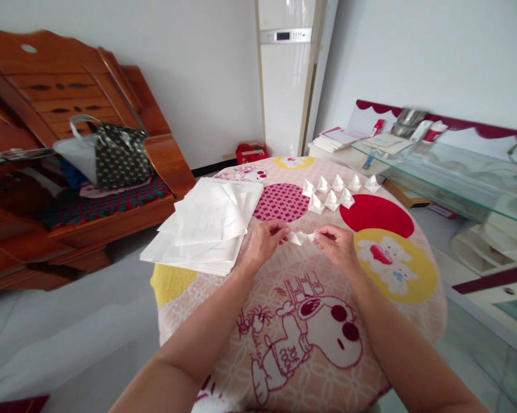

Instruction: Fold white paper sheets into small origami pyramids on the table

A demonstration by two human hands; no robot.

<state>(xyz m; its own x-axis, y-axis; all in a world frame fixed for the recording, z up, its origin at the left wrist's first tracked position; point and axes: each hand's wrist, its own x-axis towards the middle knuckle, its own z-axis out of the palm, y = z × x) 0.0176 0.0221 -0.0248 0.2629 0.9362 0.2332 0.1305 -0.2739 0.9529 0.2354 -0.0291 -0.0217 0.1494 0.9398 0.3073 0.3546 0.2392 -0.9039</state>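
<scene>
Between my two hands, over the middle of the round table, is a small folded white paper boat (298, 237). My left hand (268, 240) pinches its left end with thumb and fingers. At the other end, my right hand (336, 244) pinches the right tip. Just beyond my hands stand several finished-looking paper boats (332, 199) in two rows, each with a raised point in the middle. Left of my left hand lies a loose stack of white paper sheets (202, 221), some with faint print, the top ones turned at different angles.
A patterned cloth (293, 355) with cartoon figures covers the table. To the left is a wooden sofa (30, 74) with bags (121, 155) on it. On the right stands a glass-topped cabinet (456, 178) holding papers and cups. Behind the table rises a tall white air conditioner (284, 86).
</scene>
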